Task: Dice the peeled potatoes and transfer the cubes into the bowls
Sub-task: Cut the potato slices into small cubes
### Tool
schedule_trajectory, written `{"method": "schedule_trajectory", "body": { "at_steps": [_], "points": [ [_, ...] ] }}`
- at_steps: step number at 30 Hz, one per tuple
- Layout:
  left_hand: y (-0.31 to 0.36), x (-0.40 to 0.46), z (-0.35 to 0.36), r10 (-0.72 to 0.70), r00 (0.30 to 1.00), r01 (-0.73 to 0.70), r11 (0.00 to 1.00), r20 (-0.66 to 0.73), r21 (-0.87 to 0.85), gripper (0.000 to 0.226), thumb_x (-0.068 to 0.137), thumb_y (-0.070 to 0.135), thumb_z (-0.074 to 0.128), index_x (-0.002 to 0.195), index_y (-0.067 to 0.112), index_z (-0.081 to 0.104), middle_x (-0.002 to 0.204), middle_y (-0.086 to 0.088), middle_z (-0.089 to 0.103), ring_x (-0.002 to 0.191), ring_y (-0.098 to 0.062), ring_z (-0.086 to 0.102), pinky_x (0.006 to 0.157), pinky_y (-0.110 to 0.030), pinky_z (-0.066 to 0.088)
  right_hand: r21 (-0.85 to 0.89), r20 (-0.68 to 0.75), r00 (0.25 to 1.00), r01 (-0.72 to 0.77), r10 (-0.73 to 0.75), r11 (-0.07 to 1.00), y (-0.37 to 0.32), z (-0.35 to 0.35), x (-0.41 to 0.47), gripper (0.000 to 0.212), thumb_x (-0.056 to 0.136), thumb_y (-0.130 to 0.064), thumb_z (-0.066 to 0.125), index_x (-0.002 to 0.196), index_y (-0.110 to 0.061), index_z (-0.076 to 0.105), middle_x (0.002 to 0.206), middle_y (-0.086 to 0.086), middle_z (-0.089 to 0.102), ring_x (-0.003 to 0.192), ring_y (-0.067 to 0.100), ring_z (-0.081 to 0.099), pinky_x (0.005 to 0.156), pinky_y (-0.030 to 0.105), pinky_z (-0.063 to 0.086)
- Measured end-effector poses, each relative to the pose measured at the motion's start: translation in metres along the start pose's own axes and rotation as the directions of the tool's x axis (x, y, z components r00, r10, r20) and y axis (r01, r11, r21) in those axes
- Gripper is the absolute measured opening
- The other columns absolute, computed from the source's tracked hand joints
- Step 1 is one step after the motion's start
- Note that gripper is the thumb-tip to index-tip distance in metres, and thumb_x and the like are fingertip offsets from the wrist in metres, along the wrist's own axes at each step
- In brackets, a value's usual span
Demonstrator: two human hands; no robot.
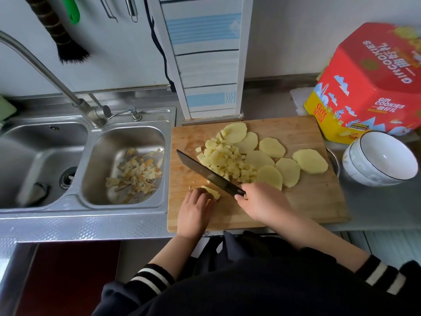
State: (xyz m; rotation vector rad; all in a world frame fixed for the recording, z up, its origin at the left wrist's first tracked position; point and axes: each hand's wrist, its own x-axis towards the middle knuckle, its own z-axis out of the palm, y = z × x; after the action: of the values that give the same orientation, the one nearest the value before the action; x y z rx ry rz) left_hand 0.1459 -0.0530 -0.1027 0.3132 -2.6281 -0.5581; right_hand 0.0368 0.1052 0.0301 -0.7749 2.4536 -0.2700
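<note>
— Curling our left hand (195, 207) over the potato strips (211, 192), we have its fingers (197, 193) clenched down on them near the front left of the cutting board (314, 201). Where's the blade?

— Our right hand (259, 202) is wrapped tight round the handle of the dark knife (205, 173), which slants away to the upper left, just beside the strips and in front of the pile of cubes (225, 159).

— So how do we cut this well?

— We'd keep the left fingertips tucked back, let the flat of the blade ride close to the knuckles, and take even crosswise cuts so the cubes match the pile.

— And what's left?

— Seven or so potato slices (310, 161) fan out behind and right of the pile, uncut. The white bowl (380, 159) stands off the board's right edge, holding no cubes, with a metal bowl's rim (333, 160) peeking out between it and the board.

— Further out?

— The steel surface (376, 206) carries a red and yellow cookie tin (369, 87) behind the bowl. Left of the board, a double sink (88, 133) holds potato peelings (134, 174) in its right basin, under a long tap (45, 71). A brush (61, 35) hangs on the wall.
</note>
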Motion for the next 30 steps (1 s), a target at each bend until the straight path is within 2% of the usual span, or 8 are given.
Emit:
{"method": "schedule_trajectory", "body": {
  "at_steps": [3,6,11,17,20,25,27,30],
  "points": [
    [-0.007,0.003,0.006,0.023,1.0,-0.023,0.999,0.017,0.039,0.03,0.094,0.034,0.056,0.089,0.007,0.069,0.093,-0.006,0.063,0.083,-0.024,0.056,0.069,-0.034,0.049,-0.014,0.022,1.0,0.009,-0.009,1.0,-0.004,0.004,-0.001,0.026,0.1,-0.035,0.043,0.088,-0.016,0.055,0.071,-0.005,0.057,0.069,0.018,0.056,0.049,0.028,0.032],
    [-0.009,0.003,0.007,0.037,0.999,-0.038,0.999,0.027,0.033,0.028,0.094,0.032,0.056,0.088,0.007,0.068,0.091,-0.006,0.062,0.082,-0.024,0.055,0.067,-0.034,0.049,-0.039,0.049,0.999,0.0,0.002,0.999,-0.005,0.006,-0.001,0.026,0.1,-0.035,0.042,0.093,-0.015,0.058,0.079,-0.002,0.062,0.075,0.021,0.06,0.056,0.031,0.039],
    [-0.01,0.001,0.009,0.015,1.0,-0.015,1.0,0.02,0.011,0.027,0.094,0.029,0.056,0.09,0.006,0.068,0.092,-0.008,0.062,0.083,-0.024,0.054,0.07,-0.03,0.046,-0.087,0.08,0.997,0.019,-0.012,0.996,-0.007,0.007,0.0,0.025,0.101,-0.033,0.041,0.098,-0.016,0.059,0.089,0.001,0.065,0.082,0.024,0.061,0.061,0.031,0.041],
    [-0.006,-0.001,0.012,-0.064,0.997,0.065,0.996,0.031,-0.059,0.026,0.093,0.028,0.055,0.092,0.005,0.067,0.096,-0.01,0.061,0.084,-0.025,0.054,0.071,-0.029,0.043,-0.109,0.096,0.995,0.01,0.0,0.994,-0.006,0.013,0.004,0.022,0.102,-0.031,0.038,0.088,-0.018,0.049,0.078,-0.002,0.053,0.073,0.023,0.054,0.058,0.031,0.037],
    [-0.005,-0.002,0.011,-0.088,0.996,0.09,0.993,0.028,-0.081,0.028,0.093,0.031,0.055,0.092,0.006,0.068,0.098,-0.009,0.062,0.083,-0.026,0.054,0.072,-0.029,0.043,-0.116,0.136,0.989,-0.035,0.051,0.993,-0.004,0.02,0.009,0.022,0.102,-0.03,0.039,0.096,-0.018,0.055,0.08,-0.002,0.051,0.08,0.024,0.057,0.063,0.031,0.041],
    [-0.002,0.0,0.009,-0.124,0.992,0.126,0.987,0.026,-0.1,0.03,0.093,0.031,0.054,0.089,0.005,0.068,0.096,-0.01,0.062,0.082,-0.027,0.056,0.071,-0.028,0.041,-0.063,0.187,0.977,-0.092,0.102,0.994,0.003,0.022,0.013,0.025,0.102,-0.033,0.041,0.107,-0.015,0.058,0.099,0.002,0.062,0.091,0.024,0.061,0.074,0.033,0.049],
    [-0.002,0.0,0.01,-0.132,0.991,0.135,0.985,0.036,-0.104,0.031,0.093,0.032,0.053,0.09,0.005,0.068,0.097,-0.01,0.062,0.083,-0.028,0.056,0.072,-0.028,0.041,-0.029,0.187,0.978,-0.09,0.094,0.996,0.007,0.02,0.013,0.025,0.102,-0.034,0.042,0.106,-0.015,0.058,0.095,0.0,0.059,0.089,0.021,0.059,0.072,0.031,0.046],
    [-0.003,-0.001,0.008,-0.131,0.99,0.136,0.982,0.047,-0.13,0.029,0.093,0.031,0.054,0.091,0.006,0.068,0.097,-0.008,0.06,0.083,-0.027,0.056,0.072,-0.031,0.044,0.011,0.134,0.989,-0.058,0.056,0.998,0.012,0.023,0.008,0.026,0.102,-0.037,0.04,0.095,-0.017,0.055,0.08,-0.005,0.05,0.079,0.018,0.053,0.064,0.03,0.04]
  ]
}}
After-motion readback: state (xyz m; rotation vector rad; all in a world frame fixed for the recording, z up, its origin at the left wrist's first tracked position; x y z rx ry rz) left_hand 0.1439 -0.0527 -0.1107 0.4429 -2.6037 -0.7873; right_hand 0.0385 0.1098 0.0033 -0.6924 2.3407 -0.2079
